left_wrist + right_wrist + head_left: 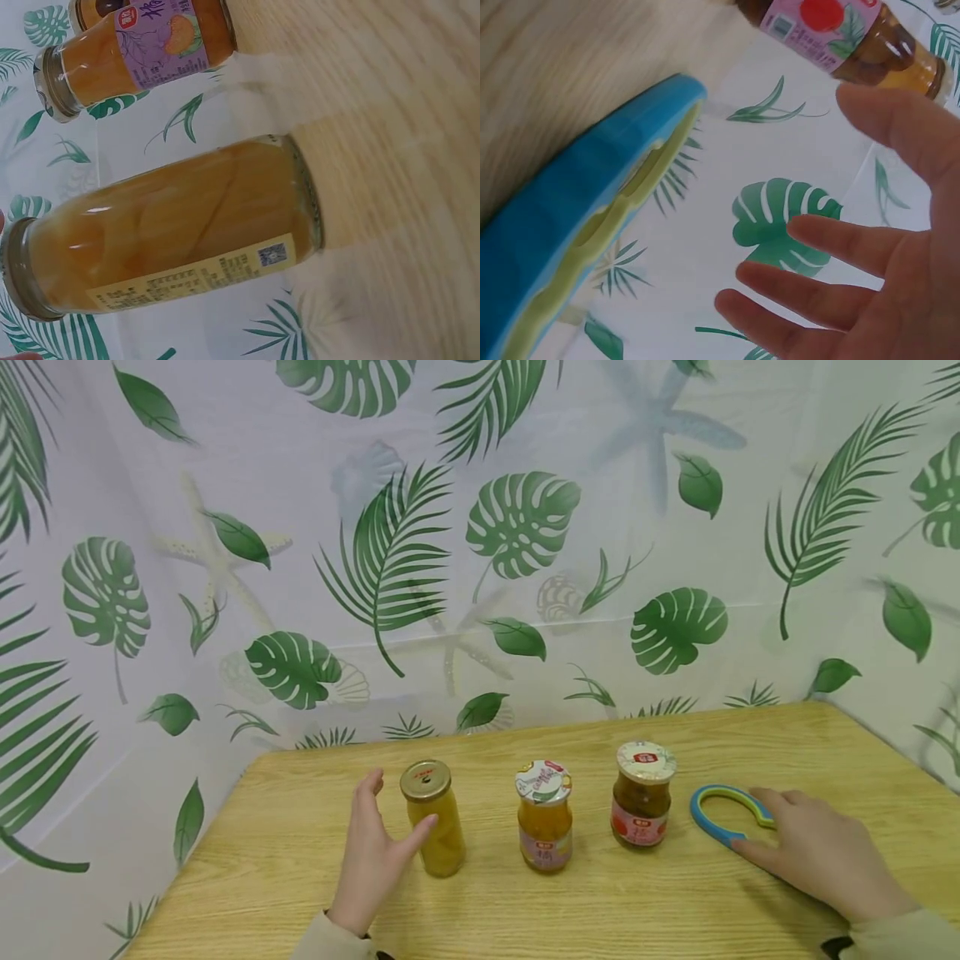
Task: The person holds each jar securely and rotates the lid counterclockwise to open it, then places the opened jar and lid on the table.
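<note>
Look to the tall jar first: upright on the wooden table, leftmost of three jars in a loose row, with a gold lid on. Cup it properly with the left hand, bent to a roomy C about the glass, thumb across the near face and fingers to the left, with no hold taken. Close low on the body, below the gold lid, to leave the top free. Draw thumb and fingers in evenly, for fear of tipping the glass or nudging it right toward the orange jar, upright in the middle and apart from it.

At the right, find the curved tool, blue outside and green inside, lying on the table near the red-labelled jar. See the right hand at its right side: well spread, gripping nothing. Hard to tell from these angles, though, about any light touch of fingertip on tool. Settle thumb and fingers on opposite sides of the band before squeezing, then lift straight up; better that than a drag left, with a likely knock to the red-labelled jar.
</note>
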`<state>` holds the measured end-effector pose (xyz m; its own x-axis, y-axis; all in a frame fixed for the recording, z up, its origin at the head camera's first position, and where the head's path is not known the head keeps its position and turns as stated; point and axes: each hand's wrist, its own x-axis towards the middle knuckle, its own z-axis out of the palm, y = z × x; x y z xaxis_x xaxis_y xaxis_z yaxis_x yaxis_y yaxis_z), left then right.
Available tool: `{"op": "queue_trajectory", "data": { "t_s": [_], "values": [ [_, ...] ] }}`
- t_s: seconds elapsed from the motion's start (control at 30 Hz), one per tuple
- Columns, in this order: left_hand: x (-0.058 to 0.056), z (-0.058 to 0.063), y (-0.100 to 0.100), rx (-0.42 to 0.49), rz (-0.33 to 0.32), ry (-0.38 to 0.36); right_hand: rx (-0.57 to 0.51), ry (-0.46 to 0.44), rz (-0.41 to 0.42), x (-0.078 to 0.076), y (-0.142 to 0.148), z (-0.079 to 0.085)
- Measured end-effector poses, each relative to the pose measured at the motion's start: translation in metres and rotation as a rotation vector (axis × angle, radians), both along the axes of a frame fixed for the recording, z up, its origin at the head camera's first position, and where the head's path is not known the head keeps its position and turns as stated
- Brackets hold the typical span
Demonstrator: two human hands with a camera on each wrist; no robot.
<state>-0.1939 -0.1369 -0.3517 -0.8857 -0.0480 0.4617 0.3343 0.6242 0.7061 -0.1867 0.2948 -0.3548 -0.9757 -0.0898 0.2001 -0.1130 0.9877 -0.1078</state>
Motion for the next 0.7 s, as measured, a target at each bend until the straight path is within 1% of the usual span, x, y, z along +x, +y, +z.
{"op": "queue_trajectory", "data": {
  "t_s": [0.1,0.27,0.37,0.5,0.6,0.7],
  "values": [
    [-0.004,-0.002,-0.001,0.058,-0.027,-0.073,-0.006,-0.086,-0.017,-0.002,0.007,-0.002],
    [-0.010,-0.005,0.001,0.151,-0.079,-0.151,0.013,-0.222,-0.033,-0.006,0.017,-0.009],
    [-0.015,-0.006,0.003,0.182,-0.111,-0.162,0.014,-0.273,-0.027,-0.008,0.021,-0.014],
    [-0.021,-0.007,0.008,0.201,-0.148,-0.153,-0.006,-0.321,0.007,-0.009,0.024,-0.019],
    [-0.022,-0.008,0.010,0.218,-0.157,-0.146,-0.026,-0.351,0.018,-0.010,0.024,-0.022],
    [-0.023,-0.010,0.010,0.230,-0.170,-0.133,-0.028,-0.356,0.008,-0.010,0.024,-0.022]
  ]
}}
